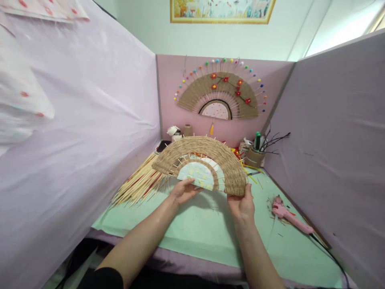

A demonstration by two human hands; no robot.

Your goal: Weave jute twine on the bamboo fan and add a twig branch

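Note:
Held up above the table is a woven fan (pixel 204 145), a half-ring of brown twine on thin sticks whose tips poke out along the upper edge. Its inner half-circle (pixel 197 172) is pale blue-green cloth with yellowish marks, rimmed in twine. My left hand (pixel 184 192) grips the bottom of that half-circle, thumb in front and fingers behind. At the fan's lower right end, my right hand (pixel 242 202) is closed on the woven band, its thumb on the outer edge. The fan tilts down to the right.
A finished-looking fan (pixel 195 90) with red flowers and coloured balls hangs on the pink back panel. Bamboo sticks (pixel 136 182) lie on the left. A pink glue gun (pixel 290 216) with a cord lies right. A twine-wrapped pot (pixel 255 158) holds markers and twigs. Lilac-covered walls enclose both sides.

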